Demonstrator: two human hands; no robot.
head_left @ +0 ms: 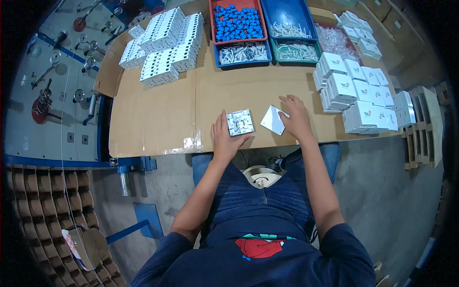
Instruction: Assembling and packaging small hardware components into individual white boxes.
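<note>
Near the front edge of the cardboard-covered table lies a square white housing (240,122), its top side showing small metallic and white parts. My left hand (224,138) holds it at the near left corner, fingers along its left side and thumb along its near edge. To its right is a thin white square plate (273,120), turned at an angle to the housing. My right hand (296,118) has its thumb on the plate's right corner, with the other fingers bent beyond that edge. The underside of the plate is hidden.
White units with dark holes (165,52) are stacked back left. Trays hold blue pieces (236,23) and pale slender parts (244,52) at the back. White boxes (361,115) are piled right; clear plastic bags (337,40) lie behind them. Left stands a grey metal workbench (48,129).
</note>
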